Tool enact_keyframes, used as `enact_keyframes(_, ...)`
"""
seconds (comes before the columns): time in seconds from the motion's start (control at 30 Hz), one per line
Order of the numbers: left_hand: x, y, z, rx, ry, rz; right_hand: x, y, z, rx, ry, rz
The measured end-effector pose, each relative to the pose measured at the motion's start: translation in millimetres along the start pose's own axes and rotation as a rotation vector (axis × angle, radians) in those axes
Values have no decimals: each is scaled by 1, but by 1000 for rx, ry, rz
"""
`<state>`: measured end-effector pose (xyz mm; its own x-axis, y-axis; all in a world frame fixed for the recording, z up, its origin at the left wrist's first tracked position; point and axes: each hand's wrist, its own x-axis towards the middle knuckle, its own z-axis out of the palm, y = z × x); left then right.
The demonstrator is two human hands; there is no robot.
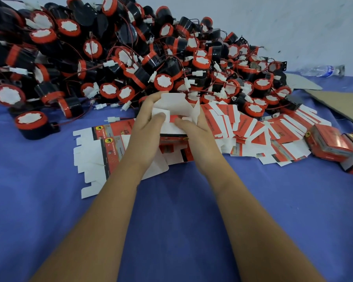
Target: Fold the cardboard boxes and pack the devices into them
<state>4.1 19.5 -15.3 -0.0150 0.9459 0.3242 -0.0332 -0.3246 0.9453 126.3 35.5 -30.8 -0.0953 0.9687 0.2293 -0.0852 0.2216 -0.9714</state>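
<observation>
Both my hands hold one small red-and-white cardboard box (176, 107) above the blue cloth, its white flaps standing open toward the far side. My left hand (146, 129) grips its left side with the thumb pressed on a white flap. My right hand (194, 131) grips the right side, thumb on the inner flap. Under my hands lie flat unfolded box blanks (94, 151), and more blanks (253, 131) fan out to the right. A big heap of black-and-red round devices (130, 58) with wires and white plugs fills the far side.
Folded, closed red boxes (330, 145) lie at the right edge. One device (32, 125) sits apart at the left. A brown cardboard sheet (338, 104) and a plastic water bottle (322, 70) lie at the far right. Blue cloth (171, 220) covers the near table.
</observation>
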Motion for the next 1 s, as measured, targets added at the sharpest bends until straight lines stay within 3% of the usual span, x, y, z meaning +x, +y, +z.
enact_keyframes(0.17, 1, -1, 1, -74, 74, -58, -4, -10, -1, 280, -2, 79)
enact_keyframes(0.3, 5, -6, -4, -94, 97, -81, -6, -14, -7, 351, 23, 95)
enact_keyframes(0.5, 9, -11, -2, -257, 92, 37, -3, -13, -3, 216, -7, 133)
enact_keyframes(0.67, 9, -12, -3, -373, 48, -2, -2, -7, -5, 211, -53, 55)
enact_keyframes(0.87, 9, -12, -6, -226, 61, 27, -4, -5, -1, 152, -57, 69)
enact_keyframes(1.0, 8, -17, -7, -117, 53, 8, -4, -6, -1, 276, -75, 68)
